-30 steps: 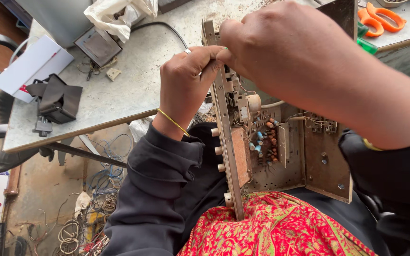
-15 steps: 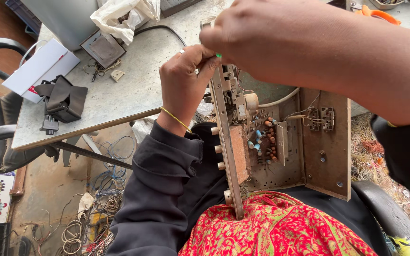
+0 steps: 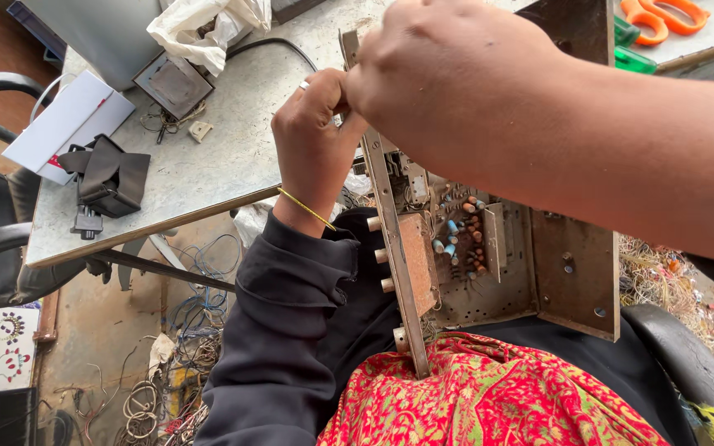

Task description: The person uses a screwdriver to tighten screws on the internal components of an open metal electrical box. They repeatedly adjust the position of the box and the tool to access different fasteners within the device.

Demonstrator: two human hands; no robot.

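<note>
Presently, metal chassis (image 3: 489, 272) stands upright on lap, long axis vertical. Left hand (image 3: 316, 132) fingers closed, pinching top edge of front panel (image 3: 394, 248); right hand (image 3: 448, 83) clenched directly above, nearer camera.

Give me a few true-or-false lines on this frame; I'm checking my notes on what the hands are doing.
1. Both hands meet at the top of the metal chassis. True: left hand and right hand grip its upper edge.
2. The chassis lies flat on the table. False: it stands on edge on the red cloth over the lap.
3. Orange scissors lie on the table. True.
4. The left wrist is bare. False: it wears a thin yellow band.
5. Loose wires lie on the floor. True.
</note>
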